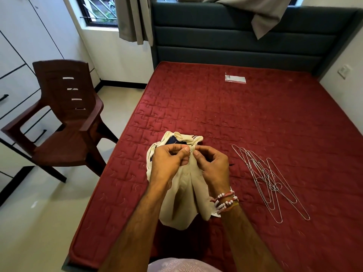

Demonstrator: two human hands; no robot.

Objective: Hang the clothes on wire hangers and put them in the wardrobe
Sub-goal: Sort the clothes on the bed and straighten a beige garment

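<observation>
Left hand and right hand, fingers curled, pinch the top edge of a cream garment held over the bed. The hangers lie heaped near the right hand, long axes running roughly away from the person. The wardrobe stands well off left.

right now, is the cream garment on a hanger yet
Off, it seems: left hand and right hand pinch the bunched cream garment; the wire hangers lie piled on the mattress.
</observation>
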